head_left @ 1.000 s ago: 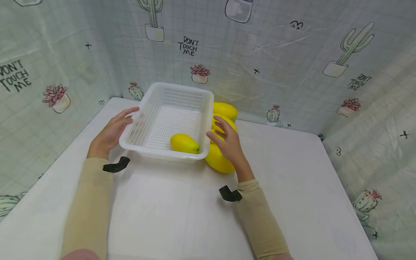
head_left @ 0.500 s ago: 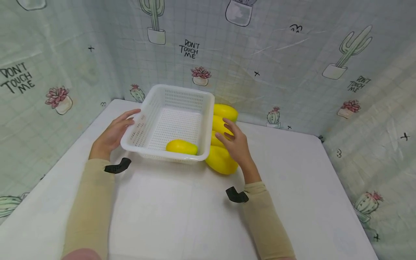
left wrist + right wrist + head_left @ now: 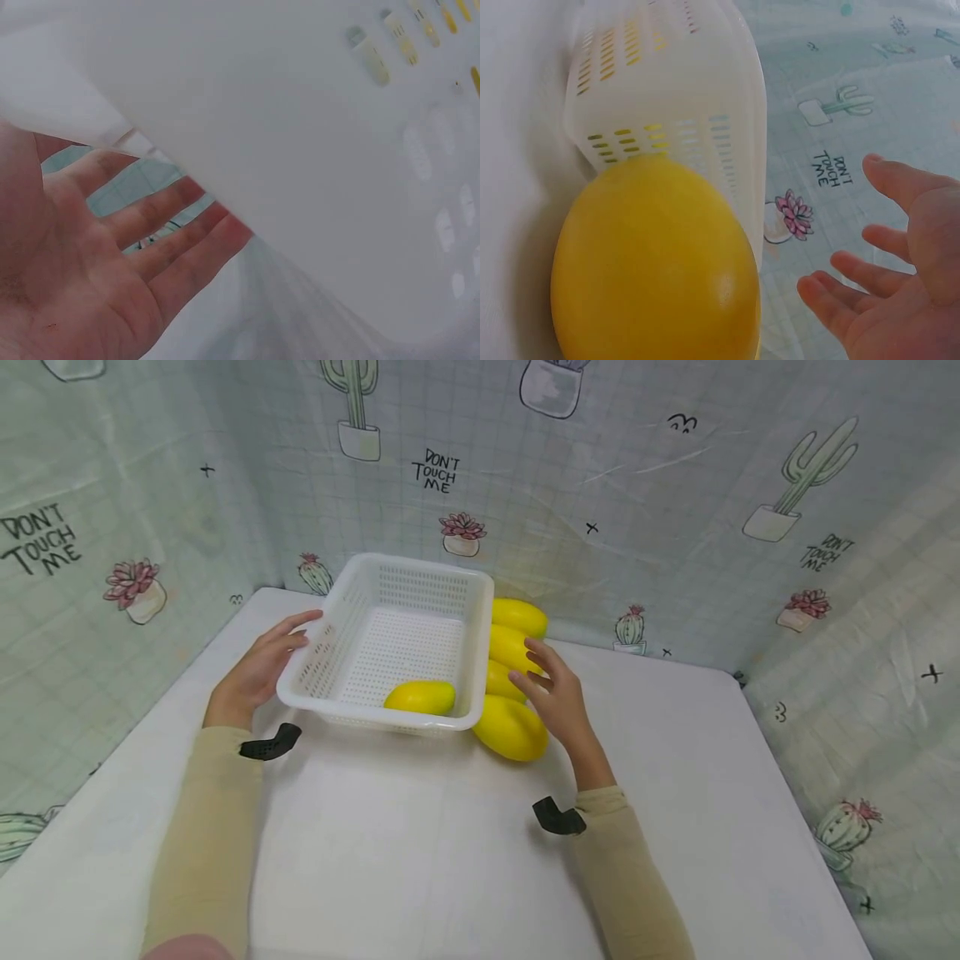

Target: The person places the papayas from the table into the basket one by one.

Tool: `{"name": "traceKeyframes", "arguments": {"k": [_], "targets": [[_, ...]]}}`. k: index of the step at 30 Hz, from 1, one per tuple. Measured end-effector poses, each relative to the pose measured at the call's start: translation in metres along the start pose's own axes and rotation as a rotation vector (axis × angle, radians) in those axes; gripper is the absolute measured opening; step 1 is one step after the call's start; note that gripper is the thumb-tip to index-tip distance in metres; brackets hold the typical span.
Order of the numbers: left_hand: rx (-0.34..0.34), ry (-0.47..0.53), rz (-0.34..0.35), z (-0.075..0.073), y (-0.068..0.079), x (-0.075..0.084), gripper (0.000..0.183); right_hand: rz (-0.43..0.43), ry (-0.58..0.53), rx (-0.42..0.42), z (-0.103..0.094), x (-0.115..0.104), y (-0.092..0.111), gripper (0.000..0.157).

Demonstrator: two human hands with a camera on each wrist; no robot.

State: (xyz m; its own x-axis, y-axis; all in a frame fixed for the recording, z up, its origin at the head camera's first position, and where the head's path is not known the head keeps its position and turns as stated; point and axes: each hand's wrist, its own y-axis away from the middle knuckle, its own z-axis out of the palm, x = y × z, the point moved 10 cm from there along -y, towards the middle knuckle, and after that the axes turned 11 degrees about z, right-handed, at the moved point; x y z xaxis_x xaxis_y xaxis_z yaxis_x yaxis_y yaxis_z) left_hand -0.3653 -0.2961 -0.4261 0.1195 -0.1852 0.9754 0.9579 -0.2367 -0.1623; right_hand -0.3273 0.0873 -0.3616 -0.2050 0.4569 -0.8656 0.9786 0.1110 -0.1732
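Observation:
A white perforated plastic basket (image 3: 360,715) stands at the back left of the table, with one smooth yellow mango-like fruit (image 3: 418,697), greenish at its right end, lying at its front right inside. My left hand (image 3: 255,672) is at the basket's left side, its outstretched fingers right at the rim; in the left wrist view the fingertips of that hand (image 3: 127,247) go out of sight behind the basket rim. My right hand (image 3: 558,697) holds nothing. Its fingers are spread and slightly bent, beside several larger yellow oval fruits (image 3: 512,728) lined up along the basket's right side.
The white-covered table (image 3: 420,835) stretches to the front and right. A cactus-print curtain (image 3: 525,485) hangs behind and along both sides. In the right wrist view the nearest yellow fruit (image 3: 656,262) overlaps the basket wall (image 3: 667,82).
My right hand has moved right, away from the basket's right rim. The fruit inside the basket has turned and settled almost crosswise along the front wall. My left hand has stayed at the rim.

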Motion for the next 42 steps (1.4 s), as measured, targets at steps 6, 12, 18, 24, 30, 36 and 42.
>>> {"name": "traceKeyframes", "arguments": {"k": [6, 12, 18, 24, 30, 36, 42], "targets": [[-0.012, -0.017, -0.001, 0.005, 0.001, 0.002, 0.048, -0.003, 0.012, -0.003, -0.002, -0.008, 0.008, 0.055], [-0.01, -0.032, -0.005, 0.002, 0.001, 0.002, 0.049, 0.005, 0.016, -0.029, -0.005, -0.031, 0.023, 0.054], [-0.01, -0.054, -0.016, 0.001, -0.001, 0.001, 0.049, 0.002, -0.003, -0.042, -0.005, -0.036, 0.028, 0.052], [-0.021, -0.007, -0.01, 0.003, -0.002, 0.002, 0.05, 0.003, -0.032, -0.051, -0.004, -0.027, 0.025, 0.052], [-0.014, 0.01, -0.003, 0.002, -0.002, 0.004, 0.05, -0.001, 0.001, -0.039, -0.004, -0.004, 0.019, 0.054], [-0.006, 0.01, -0.009, 0.0, -0.001, 0.003, 0.049, 0.003, 0.038, -0.022, -0.006, 0.004, 0.02, 0.055], [-0.006, 0.022, -0.016, 0.001, 0.0, 0.002, 0.05, 0.029, 0.053, -0.036, -0.005, 0.008, 0.021, 0.054]]}}
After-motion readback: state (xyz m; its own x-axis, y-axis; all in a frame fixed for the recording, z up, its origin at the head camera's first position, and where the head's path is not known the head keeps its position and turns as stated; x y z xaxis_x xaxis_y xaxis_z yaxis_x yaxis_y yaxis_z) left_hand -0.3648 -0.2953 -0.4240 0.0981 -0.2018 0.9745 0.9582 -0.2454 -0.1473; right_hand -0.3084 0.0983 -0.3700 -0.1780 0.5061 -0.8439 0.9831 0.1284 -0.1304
